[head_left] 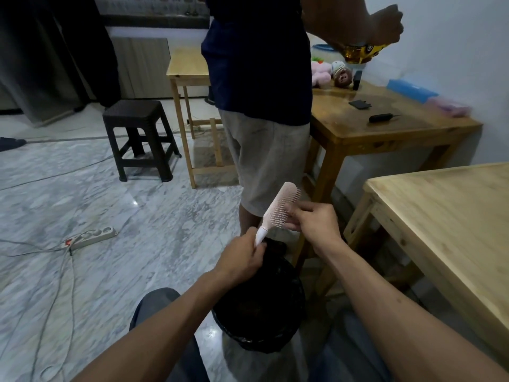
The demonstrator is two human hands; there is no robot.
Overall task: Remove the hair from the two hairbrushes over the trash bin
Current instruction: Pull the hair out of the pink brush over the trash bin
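Note:
A pale pink hairbrush [278, 209] is held tilted above the black-lined trash bin [260, 307], its bristles facing right. My left hand [242, 257] is closed around its white handle. My right hand [316, 220] has its fingertips pressed against the bristles at the side of the brush head. No hair is clearly visible in the bristles. A black hairbrush [381, 117] lies on the far wooden table [358, 130].
A person in a dark shirt and light shorts [261, 106] stands just behind the bin. A light wooden table [446, 224] is close at the right. A dark stool [139, 136] and a power strip [92, 237] with cables sit on the marble floor at the left.

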